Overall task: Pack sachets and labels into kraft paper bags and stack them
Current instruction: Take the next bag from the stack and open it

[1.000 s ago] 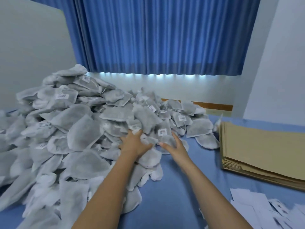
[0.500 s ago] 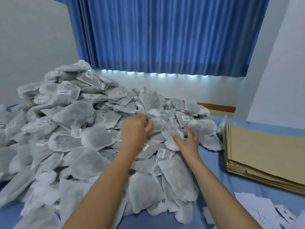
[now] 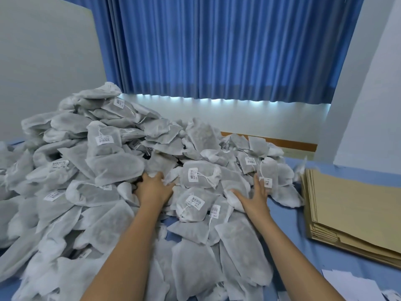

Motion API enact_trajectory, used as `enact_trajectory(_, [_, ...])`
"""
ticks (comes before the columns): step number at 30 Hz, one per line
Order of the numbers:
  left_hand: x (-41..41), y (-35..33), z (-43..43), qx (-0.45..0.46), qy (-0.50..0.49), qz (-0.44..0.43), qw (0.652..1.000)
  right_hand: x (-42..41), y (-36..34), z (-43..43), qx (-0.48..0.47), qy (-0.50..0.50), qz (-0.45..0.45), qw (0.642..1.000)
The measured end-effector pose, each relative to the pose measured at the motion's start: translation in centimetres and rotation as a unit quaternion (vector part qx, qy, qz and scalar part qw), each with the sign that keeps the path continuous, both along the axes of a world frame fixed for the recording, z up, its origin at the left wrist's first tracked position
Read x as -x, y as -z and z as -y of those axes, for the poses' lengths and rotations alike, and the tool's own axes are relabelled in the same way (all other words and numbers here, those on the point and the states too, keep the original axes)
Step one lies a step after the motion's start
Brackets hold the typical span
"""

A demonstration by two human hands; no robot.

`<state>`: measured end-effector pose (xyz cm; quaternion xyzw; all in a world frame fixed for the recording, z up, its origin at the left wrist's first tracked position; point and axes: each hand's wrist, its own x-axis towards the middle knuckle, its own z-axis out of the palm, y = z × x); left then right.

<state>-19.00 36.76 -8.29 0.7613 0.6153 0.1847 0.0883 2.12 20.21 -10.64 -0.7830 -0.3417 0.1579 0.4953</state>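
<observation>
A heap of grey sachets [image 3: 112, 168] covers the blue worktop [image 3: 288, 246], and the left grip [image 3: 155, 189] digs into it, fingertips hidden among them. The right grip [image 3: 253, 198] lies flat, fingers spread, against sachets at the heap's right side. Kraft bags [image 3: 351, 205] are stacked further right, with white labels [image 3: 355, 285] in front of them.
</observation>
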Motion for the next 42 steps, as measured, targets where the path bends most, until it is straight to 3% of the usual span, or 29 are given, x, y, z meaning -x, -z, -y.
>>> enact_trajectory(9, [-3.5, -0.1, 6.6, 0.010, 0.160, -0.048, 0.986, 0.2, -0.9, 3.7, -0.025, -0.051, -0.052, 0.997])
enact_trajectory(14, [-4.5, -0.7, 9.7, 0.055, 0.220, -0.048, 0.973, 0.5, -1.5, 6.6, -0.070, 0.009, -0.076, 0.995])
enact_trajectory(17, [-4.5, -3.1, 10.7, 0.085, 0.209, -0.093, 0.970, 0.7, -1.9, 8.2, -0.064, 0.030, -0.065, 0.995])
enact_trajectory(20, [-6.0, -5.5, 13.4, 0.029, 0.153, -0.146, 0.977, 0.7, -2.8, 10.2, -0.044, 0.030, -0.042, 0.998])
enact_trajectory(23, [-8.4, -6.4, 17.0, -0.012, 0.078, -0.158, 0.984, -0.2, -3.9, 12.6, -0.042, 0.036, 0.043, 0.998])
enact_trajectory(30, [-10.9, -4.8, 20.5, -0.073, 0.165, -0.082, 0.980, -5.6, -4.1, 19.1, 0.035, 0.139, 0.156, 0.977])
enact_trajectory(32, [-10.7, -4.4, 20.7, -0.121, 0.196, -0.058, 0.971, -7.0, -3.6, 20.2, 0.106, 0.129, 0.205, 0.965])
enact_trajectory(36, [-11.2, -3.8, 22.2, -0.221, 0.183, -0.065, 0.956, -7.6, -2.5, 21.2, 0.287, 0.076, 0.328, 0.897])
enact_trajectory(39, [-13.1, -3.8, 25.1, -0.259, 0.275, 0.057, 0.924, -6.9, -1.7, 21.3, 0.265, 0.090, 0.396, 0.875])
enact_trajectory(41, [-14.9, -3.2, 27.5, -0.209, 0.389, 0.161, 0.883, -6.5, -1.6, 21.6, 0.220, 0.098, 0.394, 0.887])
enact_trajectory(42, [-15.9, -2.7, 28.6, -0.171, 0.437, 0.173, 0.866, -6.4, -1.5, 21.9, 0.192, 0.102, 0.373, 0.902])
